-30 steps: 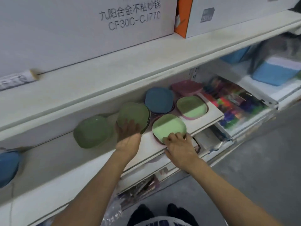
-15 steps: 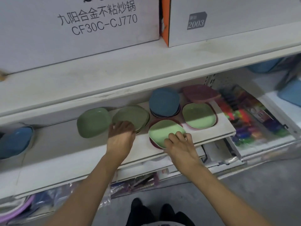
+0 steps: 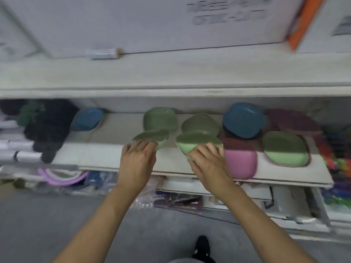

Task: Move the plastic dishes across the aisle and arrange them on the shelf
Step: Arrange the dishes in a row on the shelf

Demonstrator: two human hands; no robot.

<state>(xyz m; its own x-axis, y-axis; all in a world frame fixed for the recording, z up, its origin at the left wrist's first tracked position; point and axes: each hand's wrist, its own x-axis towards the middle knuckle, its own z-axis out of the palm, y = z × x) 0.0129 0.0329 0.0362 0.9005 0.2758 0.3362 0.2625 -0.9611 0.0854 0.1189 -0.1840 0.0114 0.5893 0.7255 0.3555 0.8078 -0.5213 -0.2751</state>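
My left hand (image 3: 137, 160) grips the near rim of a green dish (image 3: 151, 137) that is tilted up off the shelf board (image 3: 106, 154). A light green dish (image 3: 197, 143) is lifted at its near edge by my right hand (image 3: 208, 160). A pink dish (image 3: 240, 162) lies uncovered just right of that hand. Behind stand two green dishes (image 3: 159, 118) (image 3: 201, 124), a blue stack (image 3: 243, 120) and a maroon dish (image 3: 292, 120). Another light green dish on a pink one (image 3: 284, 149) sits further right. A lone blue dish (image 3: 87, 119) is at the left.
White cartons (image 3: 152, 21) and a small roll (image 3: 103, 53) fill the upper shelf. Dark items (image 3: 47, 126) sit at the left of the dish shelf, coloured goods (image 3: 336, 158) at the right. Packaged wares (image 3: 178, 200) lie below. My shoe (image 3: 202, 245) is on the grey floor.
Each hand has picked up a green dish from the shelf. The right one came off the front stack, baring the pink dish beneath. The view has swung left and blurred.
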